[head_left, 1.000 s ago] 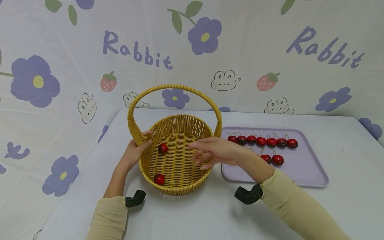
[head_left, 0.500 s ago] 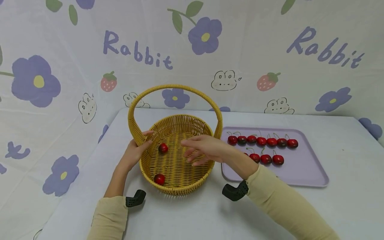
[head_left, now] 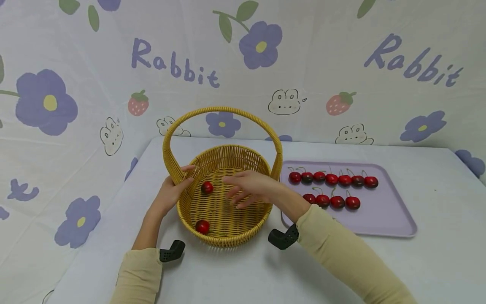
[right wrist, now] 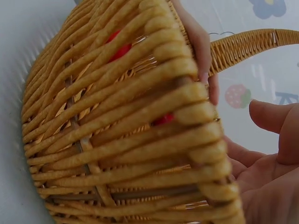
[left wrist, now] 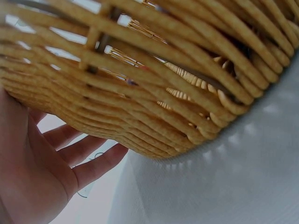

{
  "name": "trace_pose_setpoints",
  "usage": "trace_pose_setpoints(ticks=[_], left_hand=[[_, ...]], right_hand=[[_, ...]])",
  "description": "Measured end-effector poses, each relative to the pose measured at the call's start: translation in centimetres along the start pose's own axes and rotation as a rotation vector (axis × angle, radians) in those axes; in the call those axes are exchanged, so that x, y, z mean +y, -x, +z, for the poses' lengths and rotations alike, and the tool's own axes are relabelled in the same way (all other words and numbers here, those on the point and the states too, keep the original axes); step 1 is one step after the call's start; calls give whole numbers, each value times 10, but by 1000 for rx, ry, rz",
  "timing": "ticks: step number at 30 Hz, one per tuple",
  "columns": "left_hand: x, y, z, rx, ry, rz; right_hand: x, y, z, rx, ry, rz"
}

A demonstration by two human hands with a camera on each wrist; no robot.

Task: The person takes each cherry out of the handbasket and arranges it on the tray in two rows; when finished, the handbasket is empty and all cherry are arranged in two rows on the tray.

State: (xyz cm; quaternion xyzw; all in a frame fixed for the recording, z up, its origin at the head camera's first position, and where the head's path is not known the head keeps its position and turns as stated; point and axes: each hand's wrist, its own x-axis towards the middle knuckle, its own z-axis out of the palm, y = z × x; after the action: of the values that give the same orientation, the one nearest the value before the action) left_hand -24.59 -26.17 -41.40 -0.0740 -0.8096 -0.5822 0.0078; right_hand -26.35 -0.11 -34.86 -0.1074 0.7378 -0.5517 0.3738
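A round yellow wicker basket [head_left: 228,240] with a tall arched handle stands on the table. My left hand [head_left: 170,195] grips its left rim by the foot of the handle, thumb over the edge; in the left wrist view the fingers [left wrist: 100,163] lie along the outside of the weave. Inside the basket lie one red cherry [head_left: 206,187] near the left wall and another cherry [head_left: 202,227] near the front. My right hand [head_left: 254,186] hovers over the basket's right half, thumb and fingers apart. No cherry shows between them in the right wrist view.
To the right of the basket lies a lilac tray [head_left: 387,211]. Several stemmed cherries form a back row [head_left: 332,179] on it, and several more a front row [head_left: 337,202], its left end close to my right forearm. A printed cloth [head_left: 243,93] hangs behind the table.
My right hand has moved left, farther in over the basket, and its forearm uncovers more of the front row of cherries. The left hand and the basket have stayed put.
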Motion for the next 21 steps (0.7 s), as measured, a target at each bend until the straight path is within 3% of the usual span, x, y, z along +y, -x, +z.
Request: trace_pose_setpoints(ticks=[21], left_hand=[[1,0,0,-8,15,-2]], right_hand=[[-12,-25,19,20,-38,110]])
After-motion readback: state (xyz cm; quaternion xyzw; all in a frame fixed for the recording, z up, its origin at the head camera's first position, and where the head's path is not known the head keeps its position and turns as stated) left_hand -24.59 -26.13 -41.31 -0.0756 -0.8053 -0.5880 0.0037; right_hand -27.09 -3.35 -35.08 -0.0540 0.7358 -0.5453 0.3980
